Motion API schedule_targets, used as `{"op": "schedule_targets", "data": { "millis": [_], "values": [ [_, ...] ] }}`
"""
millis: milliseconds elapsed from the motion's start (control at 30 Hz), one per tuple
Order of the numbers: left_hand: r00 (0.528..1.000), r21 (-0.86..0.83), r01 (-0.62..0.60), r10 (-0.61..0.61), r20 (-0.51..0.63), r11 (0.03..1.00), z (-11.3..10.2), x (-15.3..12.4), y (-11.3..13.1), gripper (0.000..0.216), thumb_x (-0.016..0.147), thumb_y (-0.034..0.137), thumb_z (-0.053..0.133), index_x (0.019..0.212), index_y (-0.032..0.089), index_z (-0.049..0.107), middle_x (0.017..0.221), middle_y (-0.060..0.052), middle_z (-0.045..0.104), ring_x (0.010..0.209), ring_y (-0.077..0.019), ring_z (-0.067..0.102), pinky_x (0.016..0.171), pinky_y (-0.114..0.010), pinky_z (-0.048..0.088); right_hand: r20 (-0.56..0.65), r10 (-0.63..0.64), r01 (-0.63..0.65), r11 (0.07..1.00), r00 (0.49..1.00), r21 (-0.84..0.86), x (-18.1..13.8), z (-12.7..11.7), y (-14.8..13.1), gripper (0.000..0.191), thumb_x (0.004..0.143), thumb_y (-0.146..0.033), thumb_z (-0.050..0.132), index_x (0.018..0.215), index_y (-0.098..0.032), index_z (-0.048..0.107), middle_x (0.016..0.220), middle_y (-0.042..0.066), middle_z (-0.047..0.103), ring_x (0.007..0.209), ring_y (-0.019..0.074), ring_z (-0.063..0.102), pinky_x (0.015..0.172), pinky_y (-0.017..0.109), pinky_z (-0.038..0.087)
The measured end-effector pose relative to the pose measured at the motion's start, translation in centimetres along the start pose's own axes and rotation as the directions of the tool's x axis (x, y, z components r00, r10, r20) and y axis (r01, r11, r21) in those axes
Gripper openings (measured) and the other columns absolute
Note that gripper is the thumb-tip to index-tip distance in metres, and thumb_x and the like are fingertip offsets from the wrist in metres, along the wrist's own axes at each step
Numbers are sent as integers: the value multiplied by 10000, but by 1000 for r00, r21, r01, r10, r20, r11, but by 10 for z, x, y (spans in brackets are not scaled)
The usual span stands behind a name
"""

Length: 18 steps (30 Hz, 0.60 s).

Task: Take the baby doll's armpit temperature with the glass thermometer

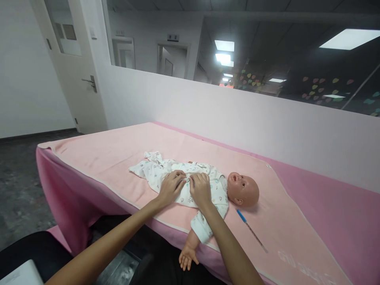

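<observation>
A baby doll [245, 192] lies on its back, its head to the right, dressed in a white baby outfit [157, 174] with small printed figures. My left hand [172, 184] is closed in a pinch on the front of the outfit, around the doll's middle. Close beside it, my right hand [200, 188] also pinches the fabric. A small white bit shows between my fingertips; whether it is a tie or a fold I cannot tell. One doll arm [190, 247] sticks out of its sleeve over the near table edge.
A pink blanket [97, 152] covers the table, over a darker pink cloth [335, 198]. Near the doll's head lies a thin pen-like stick with a blue end [242, 215]. Behind the table is a white wall [184, 103] with a window. A white object [22, 275] is at lower left.
</observation>
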State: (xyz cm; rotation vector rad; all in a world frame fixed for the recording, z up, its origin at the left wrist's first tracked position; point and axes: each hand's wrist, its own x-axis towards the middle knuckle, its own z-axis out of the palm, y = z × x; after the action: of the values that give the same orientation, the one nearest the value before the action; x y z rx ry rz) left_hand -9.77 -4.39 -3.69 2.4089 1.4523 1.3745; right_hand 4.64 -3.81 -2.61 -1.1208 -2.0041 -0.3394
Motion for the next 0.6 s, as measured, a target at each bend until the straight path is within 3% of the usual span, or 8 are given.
{"op": "schedule_targets", "data": {
  "millis": [367,600],
  "values": [
    [998,-147,59,-55,34,987,0,3,-5,254,875,351,397,792,213,594,952,-12,568,865,-167,533,817,-314,387,17,5,-5,1000,1000,-7,-1,-1,-1,152,858,-165,420,804,-197,558,745,19,579,788,165,485,848,329,330],
    [990,-181,105,-119,-70,978,-4,2,1,219,878,339,397,880,229,586,937,-19,575,890,-177,530,819,-320,378,-9,37,-37,999,999,4,0,-2,-1,147,857,-176,428,827,-190,572,757,19,572,786,157,481,873,319,320]
  ]
}}
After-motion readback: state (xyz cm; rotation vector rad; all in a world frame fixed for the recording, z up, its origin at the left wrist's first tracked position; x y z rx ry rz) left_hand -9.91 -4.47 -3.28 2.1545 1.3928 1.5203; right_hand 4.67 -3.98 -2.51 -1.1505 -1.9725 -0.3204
